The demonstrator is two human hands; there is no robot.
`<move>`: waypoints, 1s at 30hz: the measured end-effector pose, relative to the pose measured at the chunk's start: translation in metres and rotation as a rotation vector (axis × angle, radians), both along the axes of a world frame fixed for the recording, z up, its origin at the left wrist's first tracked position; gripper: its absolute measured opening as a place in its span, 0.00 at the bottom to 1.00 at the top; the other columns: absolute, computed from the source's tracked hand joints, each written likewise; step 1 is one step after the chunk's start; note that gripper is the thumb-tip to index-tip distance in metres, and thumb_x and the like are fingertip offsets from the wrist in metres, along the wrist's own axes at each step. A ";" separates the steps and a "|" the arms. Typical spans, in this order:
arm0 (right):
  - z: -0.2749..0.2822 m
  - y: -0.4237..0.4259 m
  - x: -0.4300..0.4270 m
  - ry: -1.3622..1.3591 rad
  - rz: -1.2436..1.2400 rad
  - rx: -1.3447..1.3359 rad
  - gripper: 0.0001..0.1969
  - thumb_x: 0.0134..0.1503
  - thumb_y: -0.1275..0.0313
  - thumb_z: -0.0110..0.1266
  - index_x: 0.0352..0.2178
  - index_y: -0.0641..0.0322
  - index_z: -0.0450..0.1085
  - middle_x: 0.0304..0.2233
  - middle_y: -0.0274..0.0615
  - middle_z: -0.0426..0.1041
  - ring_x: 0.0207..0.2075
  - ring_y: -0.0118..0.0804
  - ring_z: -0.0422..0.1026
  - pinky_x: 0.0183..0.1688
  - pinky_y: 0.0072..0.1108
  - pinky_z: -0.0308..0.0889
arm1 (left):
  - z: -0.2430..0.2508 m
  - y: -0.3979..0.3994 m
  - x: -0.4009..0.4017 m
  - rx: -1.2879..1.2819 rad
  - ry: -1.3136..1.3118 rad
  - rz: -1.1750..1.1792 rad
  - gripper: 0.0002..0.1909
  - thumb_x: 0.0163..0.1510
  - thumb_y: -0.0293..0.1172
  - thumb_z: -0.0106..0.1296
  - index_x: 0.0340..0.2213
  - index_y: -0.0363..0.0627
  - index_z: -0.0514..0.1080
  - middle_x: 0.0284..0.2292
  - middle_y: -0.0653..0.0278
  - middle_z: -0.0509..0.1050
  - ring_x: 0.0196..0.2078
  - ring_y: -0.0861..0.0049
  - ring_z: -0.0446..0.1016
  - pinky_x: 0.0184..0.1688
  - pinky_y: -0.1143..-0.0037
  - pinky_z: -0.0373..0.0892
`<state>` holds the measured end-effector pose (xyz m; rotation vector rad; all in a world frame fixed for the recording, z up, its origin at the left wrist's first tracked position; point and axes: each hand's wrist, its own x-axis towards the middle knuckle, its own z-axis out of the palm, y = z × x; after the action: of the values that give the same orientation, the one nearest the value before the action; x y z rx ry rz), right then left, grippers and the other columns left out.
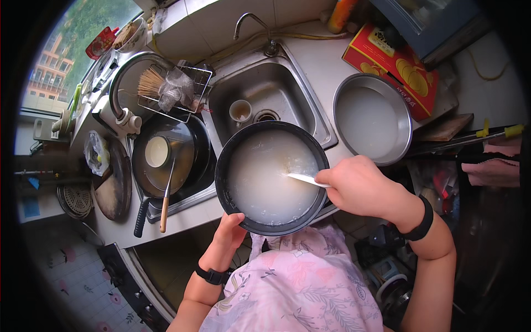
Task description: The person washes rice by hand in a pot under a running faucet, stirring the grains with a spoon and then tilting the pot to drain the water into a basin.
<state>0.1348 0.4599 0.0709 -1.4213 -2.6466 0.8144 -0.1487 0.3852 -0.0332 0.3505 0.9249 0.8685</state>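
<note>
A dark round pot (221, 178) of cloudy whitish liquid (269, 178) is tilted towards me over the front of the sink. My left hand (229, 232) grips its near left rim, thumb on the edge and fingers hidden underneath. In my right hand (359, 189) is the handle of a white spoon (305, 179). The spoon's tip dips into the liquid at the pot's right side, and its bowl cannot be made out. A brownish patch shows in the liquid around that tip. Beyond my right hand stands a steel basin (338, 124) with more cloudy liquid.
Behind the pot, the steel sink (298, 103) holds a white cup (240, 111) of brownish liquid. To the left, a wok (143, 178) contains liquid, a pale bowl (157, 152) and a wooden-handled utensil (165, 207). A red carton (398, 70) stands behind the basin.
</note>
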 end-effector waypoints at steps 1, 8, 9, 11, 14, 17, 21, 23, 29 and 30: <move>0.007 -0.004 0.007 0.096 -0.019 0.049 0.08 0.39 0.79 0.49 0.24 0.62 0.71 0.16 0.45 0.69 0.21 0.46 0.70 0.24 0.32 0.64 | 0.004 0.002 0.005 0.002 0.014 0.004 0.36 0.41 0.36 0.51 0.52 0.35 0.54 0.47 0.56 0.63 0.50 0.69 0.63 0.51 0.72 0.60; 0.048 -0.023 0.073 0.183 -0.100 0.293 0.17 0.38 0.79 0.53 0.35 0.59 0.73 0.14 0.37 0.62 0.16 0.36 0.65 0.19 0.24 0.60 | 0.046 0.022 0.044 -0.027 0.089 -0.082 0.35 0.42 0.37 0.49 0.52 0.36 0.54 0.47 0.56 0.64 0.50 0.70 0.64 0.52 0.72 0.60; 0.054 -0.024 0.084 0.297 -0.178 0.268 0.17 0.39 0.81 0.53 0.35 0.60 0.72 0.14 0.37 0.62 0.15 0.35 0.64 0.18 0.22 0.59 | 0.048 0.025 0.049 -0.019 0.076 -0.118 0.34 0.42 0.37 0.48 0.52 0.36 0.55 0.48 0.57 0.64 0.50 0.70 0.63 0.52 0.72 0.60; 0.052 -0.026 0.101 0.425 -0.251 0.240 0.18 0.39 0.82 0.53 0.36 0.61 0.72 0.14 0.37 0.62 0.14 0.33 0.63 0.17 0.20 0.57 | 0.060 0.031 0.061 -0.035 0.096 -0.118 0.33 0.44 0.37 0.47 0.51 0.37 0.55 0.48 0.57 0.64 0.50 0.70 0.63 0.53 0.72 0.59; 0.040 -0.030 0.123 0.659 -0.431 0.156 0.19 0.42 0.86 0.53 0.39 0.64 0.71 0.14 0.38 0.62 0.13 0.28 0.60 0.16 0.17 0.54 | 0.068 0.040 0.081 -0.058 0.160 -0.092 0.31 0.43 0.37 0.46 0.49 0.36 0.58 0.46 0.56 0.66 0.49 0.68 0.66 0.52 0.70 0.60; 0.026 -0.035 0.145 0.746 -0.443 0.150 0.17 0.43 0.85 0.53 0.39 0.66 0.70 0.16 0.37 0.66 0.15 0.25 0.62 0.18 0.14 0.56 | 0.080 0.055 0.108 -0.080 0.245 -0.081 0.30 0.42 0.38 0.46 0.47 0.35 0.61 0.44 0.55 0.69 0.47 0.66 0.68 0.51 0.68 0.62; 0.009 -0.040 0.164 0.858 -0.592 0.196 0.15 0.46 0.83 0.53 0.39 0.69 0.69 0.20 0.37 0.69 0.18 0.22 0.64 0.22 0.11 0.58 | 0.079 0.066 0.119 -0.046 0.202 -0.179 0.29 0.46 0.37 0.44 0.50 0.37 0.59 0.47 0.57 0.66 0.50 0.69 0.65 0.53 0.70 0.59; 0.001 -0.042 0.174 0.904 -0.723 0.108 0.14 0.47 0.82 0.53 0.39 0.69 0.69 0.24 0.36 0.71 0.21 0.20 0.65 0.25 0.09 0.59 | 0.080 0.071 0.122 -0.045 0.158 -0.219 0.29 0.49 0.36 0.43 0.52 0.39 0.55 0.50 0.59 0.63 0.53 0.72 0.61 0.55 0.72 0.56; -0.017 -0.047 0.197 0.962 -0.835 0.056 0.14 0.49 0.80 0.52 0.40 0.69 0.68 0.23 0.34 0.69 0.20 0.19 0.64 0.24 0.10 0.59 | 0.109 0.091 0.159 -0.084 0.287 -0.333 0.30 0.49 0.36 0.42 0.54 0.40 0.53 0.51 0.60 0.62 0.53 0.73 0.61 0.54 0.71 0.57; -0.021 -0.049 0.201 0.986 -0.858 0.054 0.14 0.50 0.80 0.52 0.40 0.69 0.68 0.22 0.34 0.69 0.20 0.18 0.64 0.23 0.10 0.59 | 0.115 0.093 0.164 -0.086 0.323 -0.350 0.31 0.49 0.35 0.42 0.54 0.40 0.52 0.51 0.60 0.61 0.53 0.73 0.61 0.54 0.71 0.57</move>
<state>0.3355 0.4112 0.0503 -1.3953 -1.1822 0.9361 0.0153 0.4782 0.0823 0.5699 1.1528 0.4551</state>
